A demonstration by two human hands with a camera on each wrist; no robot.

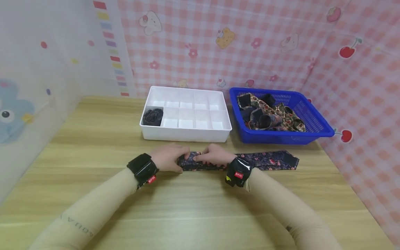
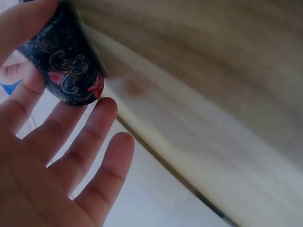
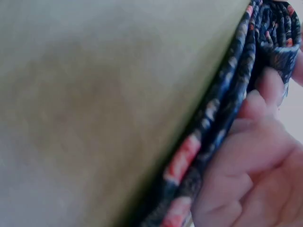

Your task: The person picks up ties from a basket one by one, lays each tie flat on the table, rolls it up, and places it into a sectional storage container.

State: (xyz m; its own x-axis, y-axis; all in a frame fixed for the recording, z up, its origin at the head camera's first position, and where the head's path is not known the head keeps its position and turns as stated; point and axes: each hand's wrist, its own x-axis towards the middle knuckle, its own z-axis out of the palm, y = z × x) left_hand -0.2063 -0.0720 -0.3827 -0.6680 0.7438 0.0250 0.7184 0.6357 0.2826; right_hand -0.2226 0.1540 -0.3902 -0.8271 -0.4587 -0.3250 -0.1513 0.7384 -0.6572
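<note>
A dark necktie (image 1: 265, 160) with pink flowers lies lengthwise across the table, its wide pointed end to the right. Its left end is wound into a roll (image 3: 279, 28), whose layers show in the right wrist view. My left hand (image 1: 167, 158) holds the outer curve of that roll (image 2: 71, 71) between thumb and fingers; the little finger stands away from it. My right hand (image 1: 217, 155) grips the necktie just right of the roll, thumb pointing left and fingers bent. Part of the strip is hidden under the right hand and wrist.
Behind the hands stands a white divided tray (image 1: 187, 134), with a dark rolled necktie (image 1: 153, 117) in its front left compartment. To its right, a blue basket (image 1: 281, 137) holds several patterned neckties (image 1: 270, 114). Patterned cloth (image 1: 193, 41) hangs behind the table.
</note>
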